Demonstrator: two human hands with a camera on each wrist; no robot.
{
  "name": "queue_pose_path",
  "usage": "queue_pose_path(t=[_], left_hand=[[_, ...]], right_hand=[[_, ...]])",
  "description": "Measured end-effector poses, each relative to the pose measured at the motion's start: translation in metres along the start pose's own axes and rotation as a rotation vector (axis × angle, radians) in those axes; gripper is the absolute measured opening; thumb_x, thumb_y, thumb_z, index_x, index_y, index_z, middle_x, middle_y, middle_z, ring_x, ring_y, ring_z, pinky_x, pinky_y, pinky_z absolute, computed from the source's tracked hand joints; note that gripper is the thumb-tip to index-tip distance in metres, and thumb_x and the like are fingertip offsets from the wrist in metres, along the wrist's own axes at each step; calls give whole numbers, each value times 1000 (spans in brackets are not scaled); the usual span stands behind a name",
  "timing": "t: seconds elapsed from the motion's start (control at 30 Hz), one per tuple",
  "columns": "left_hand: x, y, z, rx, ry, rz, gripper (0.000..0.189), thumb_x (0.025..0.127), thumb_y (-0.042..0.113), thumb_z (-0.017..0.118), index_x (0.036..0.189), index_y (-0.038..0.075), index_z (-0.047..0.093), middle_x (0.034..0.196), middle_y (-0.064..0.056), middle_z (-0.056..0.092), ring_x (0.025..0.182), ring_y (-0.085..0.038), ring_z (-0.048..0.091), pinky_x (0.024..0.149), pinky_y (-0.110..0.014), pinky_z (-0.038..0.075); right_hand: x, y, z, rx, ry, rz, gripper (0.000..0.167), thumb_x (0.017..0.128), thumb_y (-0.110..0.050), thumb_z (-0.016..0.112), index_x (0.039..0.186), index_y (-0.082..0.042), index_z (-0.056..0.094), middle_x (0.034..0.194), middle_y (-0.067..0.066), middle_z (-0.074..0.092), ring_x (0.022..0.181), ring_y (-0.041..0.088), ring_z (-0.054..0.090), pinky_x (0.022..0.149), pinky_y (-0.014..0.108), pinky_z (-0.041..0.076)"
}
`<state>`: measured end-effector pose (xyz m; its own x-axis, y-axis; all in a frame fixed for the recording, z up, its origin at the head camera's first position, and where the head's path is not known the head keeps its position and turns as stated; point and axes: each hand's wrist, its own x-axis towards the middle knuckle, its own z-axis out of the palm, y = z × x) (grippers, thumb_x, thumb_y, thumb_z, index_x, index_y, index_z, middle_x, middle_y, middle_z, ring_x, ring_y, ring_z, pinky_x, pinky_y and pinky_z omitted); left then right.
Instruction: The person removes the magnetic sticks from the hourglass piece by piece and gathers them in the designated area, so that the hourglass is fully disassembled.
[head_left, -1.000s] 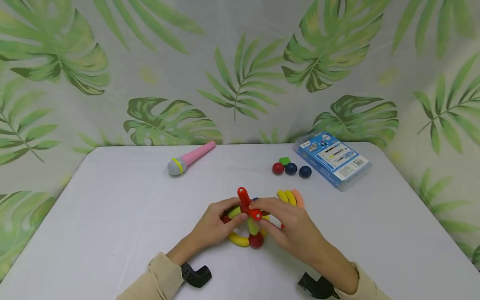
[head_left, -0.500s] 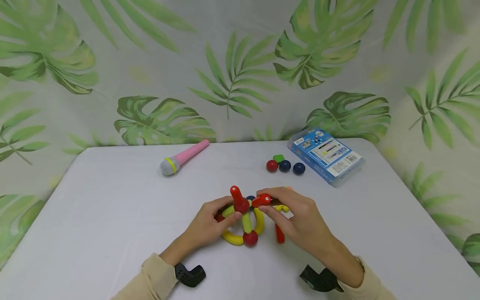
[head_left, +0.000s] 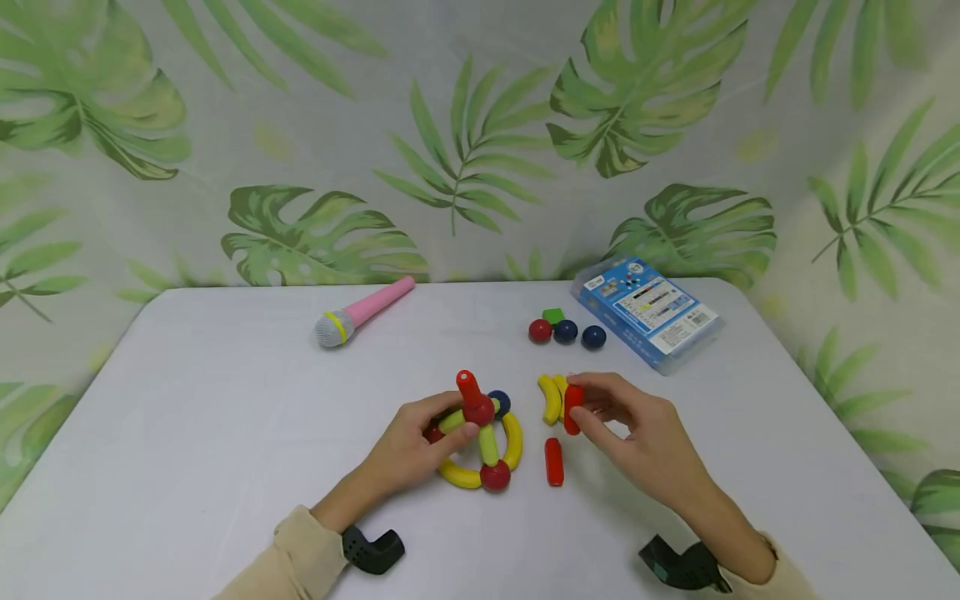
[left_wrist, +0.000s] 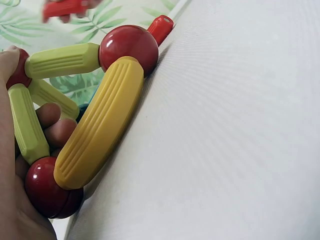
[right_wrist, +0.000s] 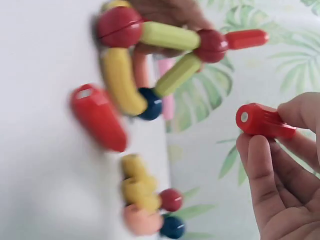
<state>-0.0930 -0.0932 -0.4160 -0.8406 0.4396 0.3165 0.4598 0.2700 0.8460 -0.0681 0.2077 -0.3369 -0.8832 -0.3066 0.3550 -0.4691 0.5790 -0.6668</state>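
Observation:
My left hand [head_left: 412, 446] grips a frame of magnetic rods and balls on the white table. The frame has yellow curved rods [head_left: 513, 440] low down, light green rods [head_left: 488, 446] rising to a top red ball [head_left: 477, 411], and a blue ball [head_left: 498, 404] at the back. From the top ball a red rod [head_left: 467, 383] sticks up. To the right, clear of the frame, my right hand [head_left: 645, 425] pinches a second red rod [head_left: 573, 410] between thumb and fingers; the right wrist view shows this red rod [right_wrist: 262, 121] raised. Another red rod [head_left: 553, 462] lies between the hands.
Yellow curved rods [head_left: 550, 398] lie just behind the right hand's rod. Farther back are a red ball [head_left: 540, 331], two dark blue balls [head_left: 566, 331] and a green piece [head_left: 552, 316]. A blue box [head_left: 651, 312] lies back right, a pink microphone [head_left: 367, 311] back left.
My right hand has drawn a red rod away from the frame's top ball and carried it to the right. My left hand keeps its grip on the frame. The head view has shifted slightly.

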Motion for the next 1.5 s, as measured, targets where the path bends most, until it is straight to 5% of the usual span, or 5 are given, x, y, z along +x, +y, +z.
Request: queue_pose_path(t=[0.27,0.83,1.17,1.37,1.5], left_hand=[[2,1,-6,2,-1,6,31,100,22,70,130,15,68,107,2,70,80,-12,59,65,-22,49],[2,4,-9,22,20,19,30,99,20,71,128,14,69,104,3,69,79,-12,57,63,-21,47],[2,4,-6,18,6,-22,34,99,22,71,131,12,68,110,2,71,84,-12,59,67,-22,50],[-1,3,-5,15,7,-35,35,99,23,71,132,12,67,114,1,72,86,-12,59,68,-22,51],[-1,1,-2,-6,2,-6,35,100,22,70,133,14,67,114,2,72,86,-12,60,69,-22,52]], right_hand=[[-19,38,4,21,-161,218,25,92,-5,76,116,-9,71,99,-3,73,85,8,67,78,20,59],[-18,49,15,36,-246,333,22,95,-21,76,115,-14,72,98,-3,73,74,9,66,69,23,58],[-3,40,6,-67,-321,143,24,93,-12,76,117,-12,72,108,-3,72,82,3,65,76,20,58],[31,-6,2,-99,-234,-70,29,93,-11,78,120,-13,71,108,-4,73,86,5,64,75,23,59],[45,-36,14,-75,-203,-193,45,93,-17,78,136,-17,63,128,-4,68,98,6,65,78,26,60]])
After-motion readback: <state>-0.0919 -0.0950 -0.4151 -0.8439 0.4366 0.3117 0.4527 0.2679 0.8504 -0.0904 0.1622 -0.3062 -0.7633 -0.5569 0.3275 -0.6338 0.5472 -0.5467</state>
